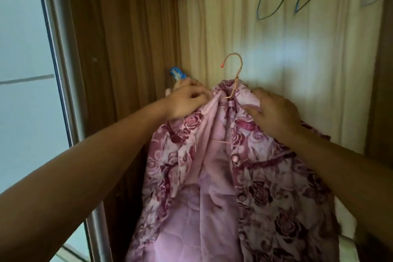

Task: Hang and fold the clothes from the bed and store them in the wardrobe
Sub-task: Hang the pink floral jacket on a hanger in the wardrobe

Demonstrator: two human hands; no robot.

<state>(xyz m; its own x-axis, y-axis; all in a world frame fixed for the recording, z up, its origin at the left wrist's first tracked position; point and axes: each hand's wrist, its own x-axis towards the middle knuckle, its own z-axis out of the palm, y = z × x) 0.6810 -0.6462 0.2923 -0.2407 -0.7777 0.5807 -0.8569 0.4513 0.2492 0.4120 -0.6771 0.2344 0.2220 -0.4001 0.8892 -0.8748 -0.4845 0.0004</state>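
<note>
Inside the wardrobe [127, 49], blue hangers [258, 14] hang top right. The left hand [187, 100] (blue clip [176, 74] just behind it) and right hand [274, 110] pinch the floral jacket [265, 198] at its shoulders; its wire hanger [239, 70] hook stands free, open room above.

No text, label or number can be read anywhere.

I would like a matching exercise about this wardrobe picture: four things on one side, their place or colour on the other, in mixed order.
1 jacket
2 hanger hook
3 empty hangers
4 clip

a blue, beside the left hand
b blue, top right
c orange tip, above the collar
d pink with roses

Pairs: 1-d, 2-c, 3-b, 4-a
</note>
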